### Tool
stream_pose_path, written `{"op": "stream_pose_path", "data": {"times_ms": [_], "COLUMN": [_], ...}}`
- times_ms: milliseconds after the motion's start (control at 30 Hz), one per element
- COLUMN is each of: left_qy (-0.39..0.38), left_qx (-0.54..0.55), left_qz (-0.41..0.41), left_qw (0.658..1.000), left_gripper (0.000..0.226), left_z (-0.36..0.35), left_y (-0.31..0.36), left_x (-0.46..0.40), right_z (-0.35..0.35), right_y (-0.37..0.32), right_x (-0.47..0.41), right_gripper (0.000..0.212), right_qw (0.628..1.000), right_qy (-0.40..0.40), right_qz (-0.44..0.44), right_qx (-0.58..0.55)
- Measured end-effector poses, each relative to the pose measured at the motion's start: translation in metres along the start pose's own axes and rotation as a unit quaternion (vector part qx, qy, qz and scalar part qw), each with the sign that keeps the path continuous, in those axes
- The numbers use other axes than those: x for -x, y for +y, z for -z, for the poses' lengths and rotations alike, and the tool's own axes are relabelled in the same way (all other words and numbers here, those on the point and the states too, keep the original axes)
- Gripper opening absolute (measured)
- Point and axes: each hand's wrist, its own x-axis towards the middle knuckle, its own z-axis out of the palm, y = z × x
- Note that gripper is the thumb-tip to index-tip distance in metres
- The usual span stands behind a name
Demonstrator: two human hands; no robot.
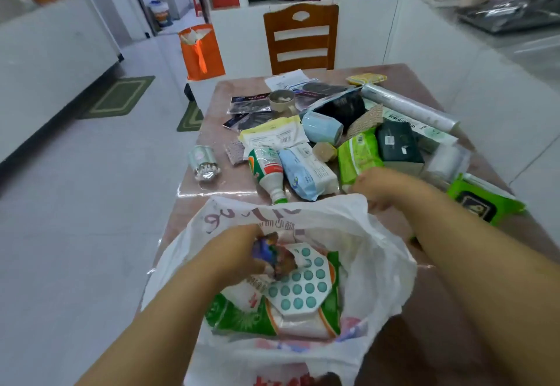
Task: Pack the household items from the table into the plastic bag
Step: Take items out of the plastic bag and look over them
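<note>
Left hand (242, 252): your forearm reaches into the plastic bag (378, 258); fingers curled round a small colourful packet (274, 257) above a teal-dotted white pack (298, 285) | Right hand (374, 187): pinches the bag's far rim, holding it open | Remaining items: bottle (266, 170), blue pouch (306, 170) on table (194, 182)

White plastic bag (378, 264) with red print; white tray (298, 287), teal dots; orange bag (201, 52).

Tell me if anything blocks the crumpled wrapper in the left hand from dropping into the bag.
Nothing visible does. The left hand holds the crumpled wrapper already inside the mouth of the plastic bag, which the right hand holds open; only packed items lie beneath it.
</note>
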Motion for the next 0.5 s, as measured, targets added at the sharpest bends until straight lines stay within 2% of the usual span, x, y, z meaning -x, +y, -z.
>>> {"op": "stream_pose_path", "data": {"times_ms": [67,200,300,367,433,500], "left_qy": [0.007,0.026,0.039,0.049,0.059,0.066], "left_qx": [0.001,0.051,0.108,0.124,0.129,0.125], "left_qz": [-0.006,-0.031,-0.051,-0.063,-0.064,-0.055], "left_qw": [1.000,0.998,0.992,0.989,0.988,0.988], "left_gripper": [0.034,0.031,0.024,0.018,0.010,0.011], "left_z": [0.001,0.012,0.019,0.022,0.027,0.030], "left_y": [-0.003,0.007,0.019,0.027,0.034,0.041], "left_x": [-0.001,0.001,0.000,-0.001,-0.003,-0.005], "right_z": [-0.014,-0.029,-0.039,-0.035,-0.025,-0.021], "right_y": [0.015,0.026,0.036,0.041,0.047,0.052], "right_x": [-0.005,-0.007,-0.022,-0.026,-0.027,-0.025], "right_gripper": [0.028,0.038,0.040,0.058,0.067,0.069], "right_qw": [0.997,0.990,0.976,0.962,0.954,0.944], "right_qy": [-0.042,-0.107,-0.139,-0.115,-0.077,-0.091], "right_qz": [-0.047,-0.082,-0.154,-0.191,-0.178,-0.154], "right_qx": [0.040,0.036,-0.063,-0.159,-0.231,-0.277]}}
